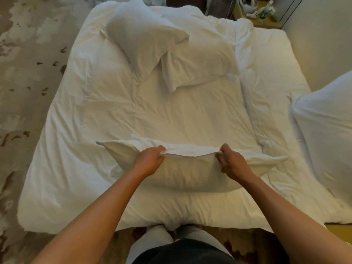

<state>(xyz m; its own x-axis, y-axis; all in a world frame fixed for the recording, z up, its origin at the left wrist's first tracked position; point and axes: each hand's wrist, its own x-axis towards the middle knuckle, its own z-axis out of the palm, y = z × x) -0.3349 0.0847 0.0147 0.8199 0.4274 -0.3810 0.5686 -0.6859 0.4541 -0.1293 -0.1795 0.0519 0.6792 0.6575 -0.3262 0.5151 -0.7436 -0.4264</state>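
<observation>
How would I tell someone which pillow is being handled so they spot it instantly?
Start at the big white bed. The pillow lies at its near edge, right before the person. Unlike the two far pillows, which nobody touches, the left hand and right hand pinch its top edge.

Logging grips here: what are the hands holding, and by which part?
The left hand and right hand pinch the near pillow by its far edge.
</observation>
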